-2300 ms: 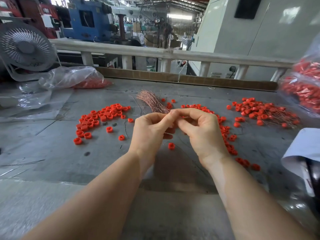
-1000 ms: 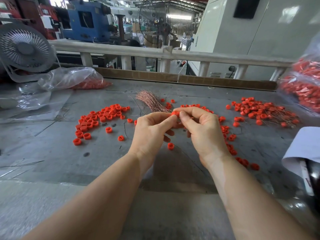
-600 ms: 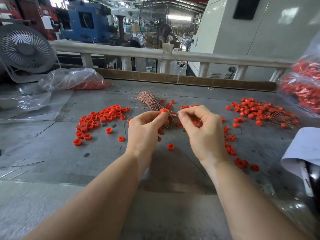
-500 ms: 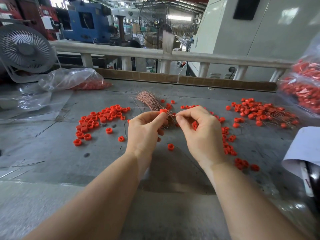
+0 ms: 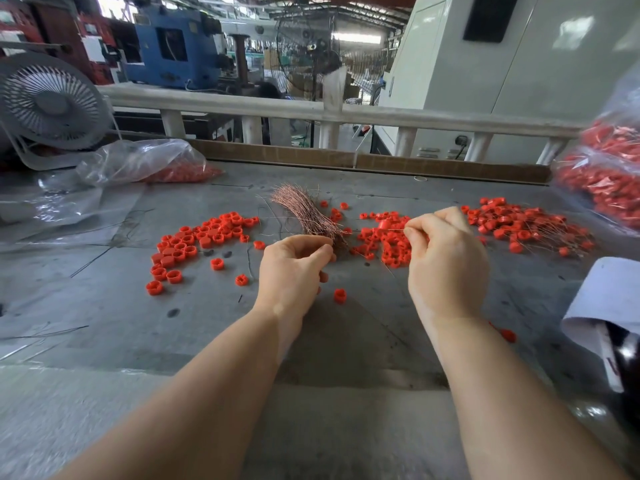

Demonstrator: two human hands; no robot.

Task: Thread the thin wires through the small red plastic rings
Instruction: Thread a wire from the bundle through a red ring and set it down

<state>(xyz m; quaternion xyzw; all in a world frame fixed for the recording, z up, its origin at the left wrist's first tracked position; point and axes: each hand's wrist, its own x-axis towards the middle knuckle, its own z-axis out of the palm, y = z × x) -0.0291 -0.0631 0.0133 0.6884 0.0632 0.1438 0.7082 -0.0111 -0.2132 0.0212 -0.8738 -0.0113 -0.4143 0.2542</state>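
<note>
A bundle of thin copper wires lies on the grey table at mid-back. My left hand has thumb and forefinger pinched together at the bundle's near end. My right hand pinches one thin wire that sticks out to the left, with a small red ring hanging on it above the table. Loose red rings lie in a spread at the left, and more red rings are heaped between my hands. At the right, a pile of rings with wires through them rests on the table.
A clear bag with red parts and a white fan stand at the back left. Another full bag sits at the right edge, a white sheet below it. A lone ring lies between my wrists.
My hands have parted. The right hand has drawn the wire with the ring on it away to the right, and the left hand has dropped to the near end of the bundle.
</note>
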